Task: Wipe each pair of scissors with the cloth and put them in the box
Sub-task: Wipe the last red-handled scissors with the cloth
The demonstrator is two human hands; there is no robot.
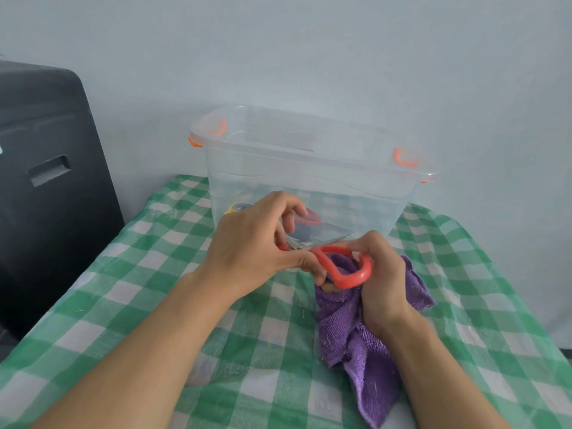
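A pair of red-handled scissors (346,267) is held in front of the clear plastic box (309,168). My left hand (250,246) pinches it near the pivot and blades. My right hand (380,274) grips a purple cloth (368,351) and holds it against the red handle loop; the cloth hangs down onto the table. Inside the box lie other scissors, one with a yellow handle (236,207) and one with a red handle (309,218), partly hidden behind my left hand.
A green and white checked tablecloth (130,292) covers the table. The box has orange latches (404,159) and stands at the far edge by a pale wall. A black case (46,181) stands off the table's left side.
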